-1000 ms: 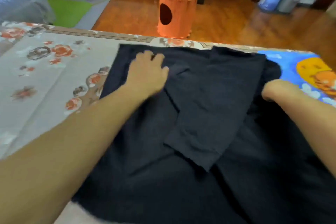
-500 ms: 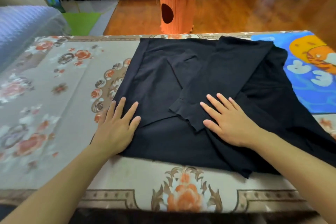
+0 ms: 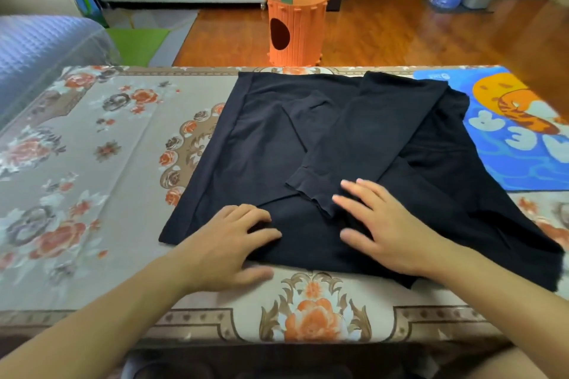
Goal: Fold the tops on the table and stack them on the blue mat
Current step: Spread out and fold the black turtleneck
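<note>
A black top [image 3: 261, 144] lies spread on the floral-clothed table [image 3: 92, 194], both sleeves folded in across its middle. Its right side overlaps the blue mat [image 3: 523, 163] at the table's right end. My left hand [image 3: 234, 243] sits at the near hem, fingers curled onto the cloth and thumb at the hem's edge, pinching the fabric. My right hand [image 3: 385, 231] rests flat on the top beside the end of the folded sleeve, fingers spread.
The table's near edge runs just below my hands. An orange carrot-shaped bin [image 3: 295, 28] stands on the wooden floor past the far edge. A bluish sofa cover [image 3: 40, 52] borders the table at the left. White cabinets line the back wall.
Both hands came back from the far part of the top to its near hem. Since half a second ago my left hand slid right onto the hem and curled its fingers; my right hand stays flat.
</note>
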Tool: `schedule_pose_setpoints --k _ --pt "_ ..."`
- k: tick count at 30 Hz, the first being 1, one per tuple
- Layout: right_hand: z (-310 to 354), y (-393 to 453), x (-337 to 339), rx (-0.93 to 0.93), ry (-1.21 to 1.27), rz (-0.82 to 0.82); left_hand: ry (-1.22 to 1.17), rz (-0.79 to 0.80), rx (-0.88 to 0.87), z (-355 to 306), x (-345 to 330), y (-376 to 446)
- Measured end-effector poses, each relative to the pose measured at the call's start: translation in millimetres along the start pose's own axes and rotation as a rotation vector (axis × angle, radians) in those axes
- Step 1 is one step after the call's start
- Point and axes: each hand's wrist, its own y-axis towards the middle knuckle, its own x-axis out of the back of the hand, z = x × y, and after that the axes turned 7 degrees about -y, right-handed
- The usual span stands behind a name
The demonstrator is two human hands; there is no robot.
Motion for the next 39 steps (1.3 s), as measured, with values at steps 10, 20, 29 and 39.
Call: schedule_pose_setpoints --k 10,20,29,39 --pt "-29 -86 -12 0.041 -0.267 0.103 0.207 0.032 0.025 15 11 -17" --pt "-18 -82 -16 -0.199 -0.259 -0.032 0.201 -0.223 0.142 1 -2 -4" --pt "18 -112 64 -0.103 0.007 0.430 -0.161 0.521 0.356 -35 65 -58" --pt "-38 -14 91 -0.404 -0.242 0.063 -0.177 0.259 0.615 39 95 37"
